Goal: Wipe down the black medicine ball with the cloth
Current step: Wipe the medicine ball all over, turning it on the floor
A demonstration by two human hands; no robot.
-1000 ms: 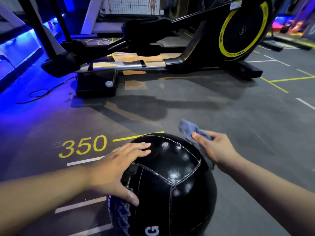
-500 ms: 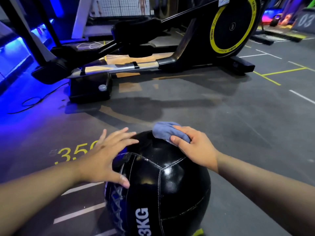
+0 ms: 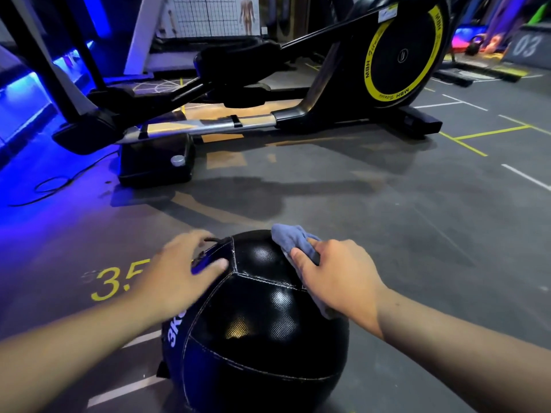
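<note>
From my remote seat the biggest thing in view is the dark gym floor point(image 3: 387, 222), with painted lines and a yellow number point(image 3: 116, 281) partly hidden behind the left wrist. Behind it stands a black elliptical trainer point(image 3: 402, 55), well apart from the work. The black medicine ball point(image 3: 259, 323) sits on the floor right in front of me, low in the view, with its 3KG print point(image 3: 176, 329) turned to the left side. My left hand point(image 3: 179, 272) lies on the ball's upper left, its fingers point(image 3: 214, 263) spread and laid over the curve as a brace; they are a little blurred, so I cannot say how hard they press. My right hand point(image 3: 337, 272) is on the upper right, its fingers point(image 3: 301, 257) pinching the blue cloth point(image 3: 290, 238) against the ball's skin, with a loose end poking out over the top. My worry is the ball itself: it is round with nothing chocking it, so a sideways stroke stronger than the brace could roll it off toward the trainer. The cloth is bunched, so I judge that little of it meets the ball and patches may get missed. The underside on the floor stays unwiped unless I turn the ball
</note>
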